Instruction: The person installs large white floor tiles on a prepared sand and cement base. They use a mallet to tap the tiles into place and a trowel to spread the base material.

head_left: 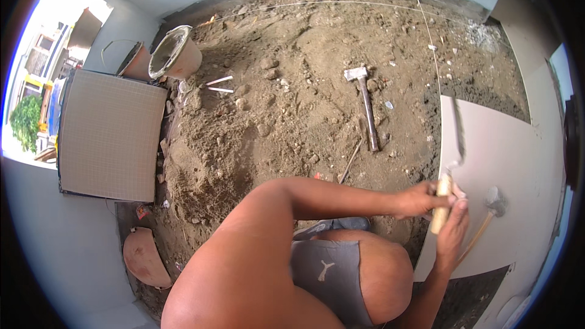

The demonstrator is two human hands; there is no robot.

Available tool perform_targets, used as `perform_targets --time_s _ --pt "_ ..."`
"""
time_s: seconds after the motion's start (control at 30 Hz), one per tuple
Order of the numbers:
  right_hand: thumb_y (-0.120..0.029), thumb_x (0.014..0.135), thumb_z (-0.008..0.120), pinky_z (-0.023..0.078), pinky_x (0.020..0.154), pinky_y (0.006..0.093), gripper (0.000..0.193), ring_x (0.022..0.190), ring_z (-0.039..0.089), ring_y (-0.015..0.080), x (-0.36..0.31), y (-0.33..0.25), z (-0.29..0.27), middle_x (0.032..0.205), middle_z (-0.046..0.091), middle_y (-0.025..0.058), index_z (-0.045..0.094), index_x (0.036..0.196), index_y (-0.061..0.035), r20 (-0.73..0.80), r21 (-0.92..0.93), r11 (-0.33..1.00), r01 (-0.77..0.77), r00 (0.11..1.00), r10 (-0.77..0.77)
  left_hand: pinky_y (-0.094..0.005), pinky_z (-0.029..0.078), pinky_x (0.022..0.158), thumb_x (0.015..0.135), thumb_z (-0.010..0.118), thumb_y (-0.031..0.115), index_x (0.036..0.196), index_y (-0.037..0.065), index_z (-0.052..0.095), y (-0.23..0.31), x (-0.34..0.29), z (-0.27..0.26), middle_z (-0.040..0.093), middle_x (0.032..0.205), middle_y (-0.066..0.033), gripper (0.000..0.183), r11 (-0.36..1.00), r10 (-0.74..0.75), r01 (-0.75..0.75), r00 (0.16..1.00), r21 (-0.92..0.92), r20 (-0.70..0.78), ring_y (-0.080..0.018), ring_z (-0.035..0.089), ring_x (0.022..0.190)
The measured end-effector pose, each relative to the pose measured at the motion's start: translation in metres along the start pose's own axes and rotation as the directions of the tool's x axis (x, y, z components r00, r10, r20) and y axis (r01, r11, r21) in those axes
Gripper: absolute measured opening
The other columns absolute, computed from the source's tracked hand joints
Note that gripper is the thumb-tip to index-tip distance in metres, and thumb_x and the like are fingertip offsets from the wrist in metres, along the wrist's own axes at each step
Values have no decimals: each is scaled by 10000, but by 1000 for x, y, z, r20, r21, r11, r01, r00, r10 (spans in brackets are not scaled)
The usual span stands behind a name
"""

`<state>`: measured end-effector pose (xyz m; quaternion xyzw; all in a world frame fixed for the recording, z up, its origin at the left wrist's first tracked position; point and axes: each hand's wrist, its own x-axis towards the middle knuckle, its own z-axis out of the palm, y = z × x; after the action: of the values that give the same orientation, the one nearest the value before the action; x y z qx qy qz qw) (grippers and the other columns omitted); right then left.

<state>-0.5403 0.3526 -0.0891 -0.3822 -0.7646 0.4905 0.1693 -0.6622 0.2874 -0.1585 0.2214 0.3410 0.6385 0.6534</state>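
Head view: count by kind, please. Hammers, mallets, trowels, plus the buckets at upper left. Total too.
Hammers: 1, the hammer lying on the soil
Mallets: 1, the mallet on the pale panel
Trowels: 1, the trowel with the wooden handle
Buckets: 2, the nearer bucket and the farther bucket
Total: 5

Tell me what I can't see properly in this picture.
Head view: pale bit by the right fingers, too small and blurred to name.
Head view: most of the shoe, behind the knee.
Head view: end of the mallet handle, seemingly behind right forearm.
Head view: dark thing at far right, cut off by the rim.
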Motion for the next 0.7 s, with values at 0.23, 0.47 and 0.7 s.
perform_targets --time_s 0.23,0.47,0.7 --pt "-197 992 483 465 928 400 325 1065 567 316 0 0 -7 1205 537 187 561 1209 31 277 -280 930 239 948 -160 -418 624 785 977 567 261 1149 74 413 192 -159 -156 619 1005 -142 297 954 291 -217 502 207 -814 -266 671 848" --pt "-257 1044 419 456 907 365 352 1001 560 285 -43 83 -97 1082 555 158 563 1157 44 167 -430 892 -143 958 234 -371 625 754 933 655 318 1210 -43 424 385 -401 -299 602 1070 -211 510 621 623 -598 -17 507 -782 -288 665 886" --pt "-249 1032 409 436 988 437 396 1126 563 365 -143 127 -221 1190 600 233 566 1244 46 -24 -697 685 -212 962 273 -445 379 1129 949 551 523 1416 -129 296 471 -400 -280 370 1499 -246 841 675 531 -668 143 314 -835 -345 439 1346"
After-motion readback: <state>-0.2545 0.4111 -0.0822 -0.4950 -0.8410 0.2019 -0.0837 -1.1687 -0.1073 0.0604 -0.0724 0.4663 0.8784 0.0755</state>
